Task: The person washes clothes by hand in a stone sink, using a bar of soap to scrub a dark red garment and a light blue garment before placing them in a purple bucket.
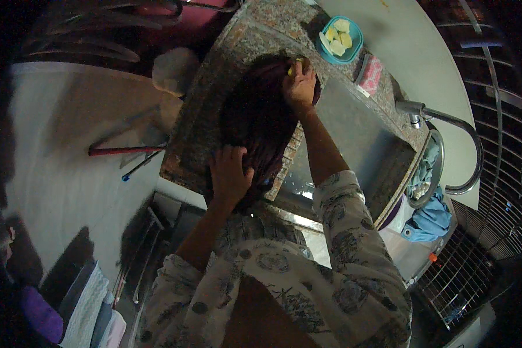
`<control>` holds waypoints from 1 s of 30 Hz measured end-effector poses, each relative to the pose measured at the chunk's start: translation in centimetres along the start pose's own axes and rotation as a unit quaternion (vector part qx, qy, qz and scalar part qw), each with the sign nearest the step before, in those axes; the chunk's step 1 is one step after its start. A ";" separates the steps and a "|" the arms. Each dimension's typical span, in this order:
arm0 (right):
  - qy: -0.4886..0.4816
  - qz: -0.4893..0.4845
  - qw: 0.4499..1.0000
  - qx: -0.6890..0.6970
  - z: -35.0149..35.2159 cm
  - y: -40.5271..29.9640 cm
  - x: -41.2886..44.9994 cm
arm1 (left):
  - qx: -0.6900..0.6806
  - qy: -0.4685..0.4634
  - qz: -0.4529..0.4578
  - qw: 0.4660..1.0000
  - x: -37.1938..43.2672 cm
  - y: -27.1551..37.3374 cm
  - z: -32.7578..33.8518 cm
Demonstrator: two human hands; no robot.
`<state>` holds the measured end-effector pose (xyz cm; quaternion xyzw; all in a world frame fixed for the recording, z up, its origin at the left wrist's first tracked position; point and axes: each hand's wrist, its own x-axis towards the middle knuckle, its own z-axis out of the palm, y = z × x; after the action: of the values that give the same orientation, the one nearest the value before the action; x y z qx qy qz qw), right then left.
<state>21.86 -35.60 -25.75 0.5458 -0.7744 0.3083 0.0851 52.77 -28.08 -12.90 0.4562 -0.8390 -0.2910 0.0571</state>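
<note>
A wet-looking, dark maroon cloth (261,108) lies bunched lengthwise over the granite counter (191,143), along the sink's left edge. My right hand (302,85) is at its far end, fingers curled over a yellow piece, apparently bar soap (296,67), pressed against the fabric. Palm down on the near end rests my left hand (229,174), its thumb apart from the fingers; no fold of cloth shows in its grasp. Beyond my right hand, a teal plastic container (360,41) holds several pale yellow soap-like chunks (342,37).
Right of the cloth is a sink basin (330,126) under a curved metal faucet (470,130). A pink-and-grey sponge or cloth (369,74) sits on the rim. Past the sink stand a tub of clothes (424,169), a blue cloth (430,217) and a wire rack (454,269).
</note>
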 end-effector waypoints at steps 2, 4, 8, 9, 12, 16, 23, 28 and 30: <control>-0.006 0.000 0.997 -0.072 1.0 5.6 0.0 | -0.014 -0.010 0.032 0.999 0.9 0.9 0.2; -0.050 0.023 0.998 -0.042 0.9 2.6 1.3 | -0.008 0.001 0.012 1.000 0.4 0.0 0.6; -0.104 0.066 0.983 0.139 -4.1 -8.1 0.3 | 0.026 0.024 -0.008 0.999 -0.7 -0.6 -0.1; -0.057 -0.071 0.992 0.091 -4.2 -9.0 -1.8 | 0.021 0.023 -0.001 1.000 -0.4 -0.1 -0.2; -0.091 -0.084 0.988 0.092 -2.0 -12.1 -6.4 | 0.017 -0.008 -0.013 1.000 0.1 0.3 -0.5; -0.153 0.055 0.983 0.086 0.3 -9.8 -0.4 | 0.007 0.000 -0.014 1.000 -1.0 -0.3 -0.7; 0.037 -0.005 0.999 0.040 5.1 -5.6 3.3 | -0.018 0.018 0.014 1.000 0.1 -0.6 0.1; -0.026 -0.097 0.973 0.207 2.4 -13.4 -6.0 | -0.001 -0.005 -0.014 1.000 0.3 -0.3 -0.3; -0.111 -0.049 0.978 0.169 1.3 -15.5 -3.7 | 0.003 -0.009 -0.030 1.000 -0.9 -1.0 -0.4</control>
<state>37.54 -36.69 -22.57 0.6207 -0.6877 0.3681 -0.0798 54.13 -27.98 -12.93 0.4784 -0.8264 -0.2942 0.0392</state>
